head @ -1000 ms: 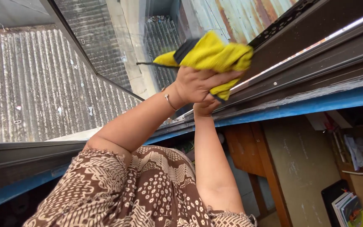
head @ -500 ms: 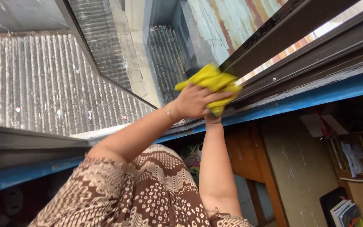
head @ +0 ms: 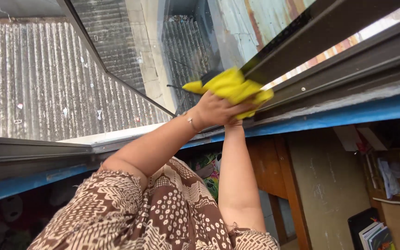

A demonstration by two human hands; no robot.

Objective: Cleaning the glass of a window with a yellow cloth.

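My left hand (head: 216, 110), with a thin bracelet at the wrist, presses a crumpled yellow cloth (head: 231, 86) against the dark metal window frame (head: 329, 28). The fingers are closed over the cloth. A dark object pokes out from under the cloth's far edge. My right hand (head: 233, 124) reaches up just under the left one, at the window track (head: 348, 78). It is mostly hidden, so its grip does not show. Both arms come out of brown patterned sleeves (head: 163, 208).
Beyond the glass lie grey corrugated roofs (head: 28, 78) and a rusty painted wall (head: 255, 23). A blue-edged sill (head: 348, 113) runs below the track. Indoors stand a brown wooden post (head: 288, 180), a beige wall and shelves with books and papers (head: 385, 180).
The yellow cloth and both hands have slid a little along the dark frame. The view has shifted, with more of the roof and glass now showing.
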